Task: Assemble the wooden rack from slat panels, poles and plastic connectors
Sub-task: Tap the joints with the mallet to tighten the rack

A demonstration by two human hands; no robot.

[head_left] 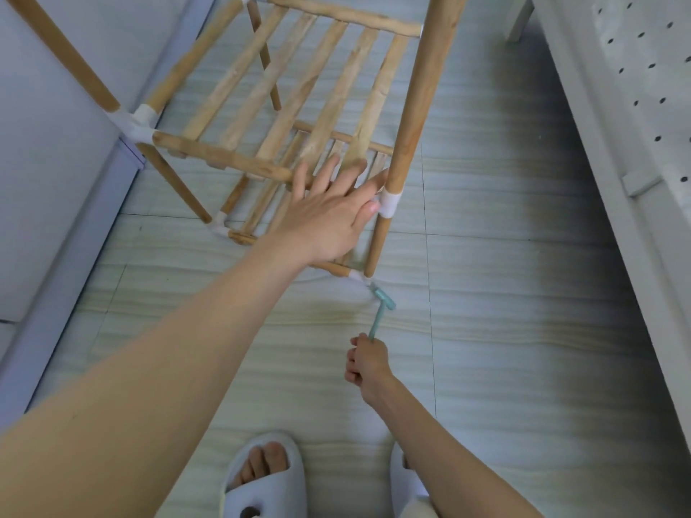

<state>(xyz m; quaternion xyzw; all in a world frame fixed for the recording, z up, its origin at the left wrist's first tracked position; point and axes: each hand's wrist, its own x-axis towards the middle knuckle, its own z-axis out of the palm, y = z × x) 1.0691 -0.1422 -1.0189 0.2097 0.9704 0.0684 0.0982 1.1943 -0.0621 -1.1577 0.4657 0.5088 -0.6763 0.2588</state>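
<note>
The wooden rack stands on the tiled floor, with an upper slat panel (299,87) and a lower slat panel (269,203) joined to poles by white plastic connectors. My left hand (329,214) lies flat with straight fingers on the upper panel's near corner, thumb against the white connector (390,203) on the right front pole (422,91). My right hand (368,362) grips the handle of a small teal hammer (381,306), whose head is at the bottom right connector (359,276) near the floor.
A white wall and skirting (56,181) run along the left. White perforated furniture (635,106) stands on the right. My feet in pale slippers (265,476) are at the bottom edge. Tiled floor (504,293) lies between rack and furniture.
</note>
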